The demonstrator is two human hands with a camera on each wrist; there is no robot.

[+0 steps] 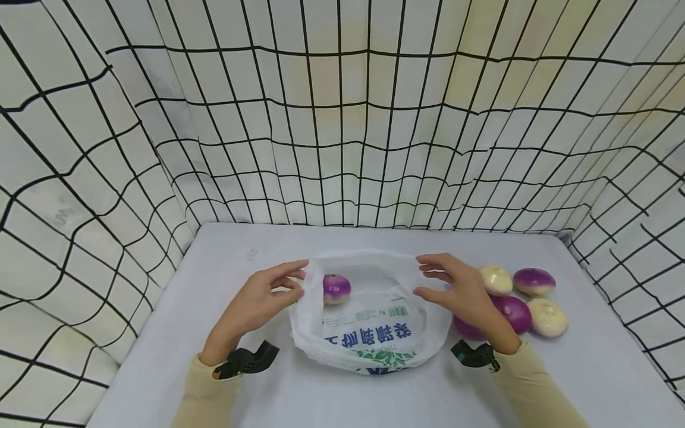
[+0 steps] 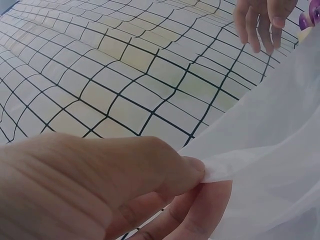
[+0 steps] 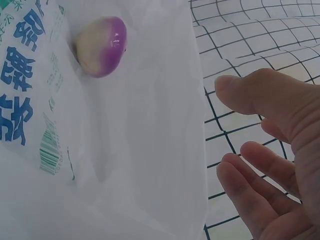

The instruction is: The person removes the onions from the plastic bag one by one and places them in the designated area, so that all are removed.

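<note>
A white plastic bag (image 1: 307,342) with blue and green print lies with its mouth spread wide. One shiny purple-and-white onion (image 1: 336,289) is inside, toward the left; the right wrist view shows this onion (image 3: 101,46) against the white plastic. My left hand (image 1: 262,297) pinches the bag's left rim between thumb and index finger, seen closely in the left wrist view. Beside the opposite rim is my right hand (image 1: 462,291), thumb and fingers spread apart. In the right wrist view a gap separates the right hand (image 3: 305,150) from the plastic, and it holds nothing.
Several onions lie right of the bag, among them a pale one (image 1: 547,318), a purple one (image 1: 512,314) and a purple-and-white one (image 1: 534,282). My right hand partly covers this group. Black netting (image 1: 342,142) rises around the back and sides of the white table (image 1: 214,255).
</note>
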